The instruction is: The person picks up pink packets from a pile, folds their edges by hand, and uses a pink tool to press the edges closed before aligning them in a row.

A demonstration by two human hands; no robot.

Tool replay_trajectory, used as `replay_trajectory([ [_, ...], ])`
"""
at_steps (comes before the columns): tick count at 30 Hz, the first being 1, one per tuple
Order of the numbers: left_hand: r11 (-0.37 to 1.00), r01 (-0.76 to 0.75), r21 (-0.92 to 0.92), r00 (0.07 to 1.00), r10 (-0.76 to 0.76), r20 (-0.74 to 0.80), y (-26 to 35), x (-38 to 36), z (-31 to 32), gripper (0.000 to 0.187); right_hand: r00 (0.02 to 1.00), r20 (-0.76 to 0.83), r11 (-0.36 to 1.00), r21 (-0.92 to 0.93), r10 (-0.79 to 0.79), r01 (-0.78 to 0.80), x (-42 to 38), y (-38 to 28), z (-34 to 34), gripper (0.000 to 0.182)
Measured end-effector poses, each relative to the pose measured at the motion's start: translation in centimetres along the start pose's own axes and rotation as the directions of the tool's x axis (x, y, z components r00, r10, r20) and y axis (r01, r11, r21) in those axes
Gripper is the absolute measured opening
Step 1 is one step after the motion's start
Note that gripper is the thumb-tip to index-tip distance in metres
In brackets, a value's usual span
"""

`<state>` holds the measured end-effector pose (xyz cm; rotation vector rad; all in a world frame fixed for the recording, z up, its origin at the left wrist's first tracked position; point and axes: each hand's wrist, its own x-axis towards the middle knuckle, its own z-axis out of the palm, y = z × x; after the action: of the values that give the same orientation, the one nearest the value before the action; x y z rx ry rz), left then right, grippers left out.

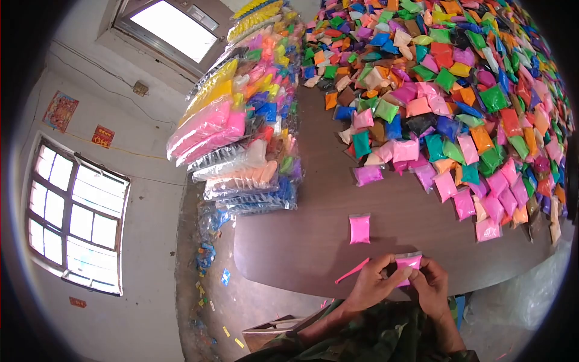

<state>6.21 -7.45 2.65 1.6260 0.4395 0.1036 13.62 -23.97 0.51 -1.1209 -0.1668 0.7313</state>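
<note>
Both of my hands grip one small pink packet point(410, 262) in clear plastic, above the table's near edge. My left hand point(375, 283) has it by the left side, with the thumb across its front. On the other side my right hand point(432, 286) pinches it, thumb close to the left thumb. The packet's lower part is partly hidden by the fingers. A thin pink plastic stick point(352, 271) lies just left of my left hand. Another pink packet point(359, 229) rests flat on the brown table point(295, 247), a little beyond my hands.
A large heap of multicoloured packets point(446, 114) covers the table's far and right parts. Stacked clear bags of packets point(241, 133) line its left edge. Scraps and wrappers point(206, 256) litter the floor at left. Below the table edge is a wooden box or stool point(265, 332).
</note>
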Motion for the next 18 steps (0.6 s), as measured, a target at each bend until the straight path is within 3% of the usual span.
replay_trajectory([
  [3, 0.993, 0.051, -0.102, 0.999, -0.049, 0.024, 0.5, -0.5, 0.6, 0.024, 0.999, -0.053, 1.0, 0.005, -0.011, 0.011, -0.1, 0.4, -0.4, 0.023],
  [6, 0.991, 0.125, 0.039, 0.988, -0.128, 0.084, 1.2, -0.5, -0.1, 0.025, 0.996, -0.081, 0.999, 0.029, -0.039, 0.042, 0.0, 0.0, 0.1, 0.023],
  [9, 0.997, -0.023, 0.073, 0.999, 0.02, 0.044, -0.5, -0.4, 0.0, 0.025, 0.997, -0.071, 0.999, 0.029, -0.022, 0.024, -0.1, -0.1, 0.3, 0.023],
  [15, 0.979, -0.036, 0.202, 0.998, 0.025, 0.059, 1.5, -0.3, 0.2, 0.022, 0.999, -0.01, 0.998, 0.05, 0.04, -0.039, -0.1, -0.3, -0.5, 0.025],
  [18, 0.998, -0.017, 0.058, 0.999, 0.014, 0.05, 1.2, -0.4, 0.4, 0.022, 0.998, -0.045, 0.993, 0.114, 0.032, -0.026, -0.2, 0.2, -0.4, 0.025],
])
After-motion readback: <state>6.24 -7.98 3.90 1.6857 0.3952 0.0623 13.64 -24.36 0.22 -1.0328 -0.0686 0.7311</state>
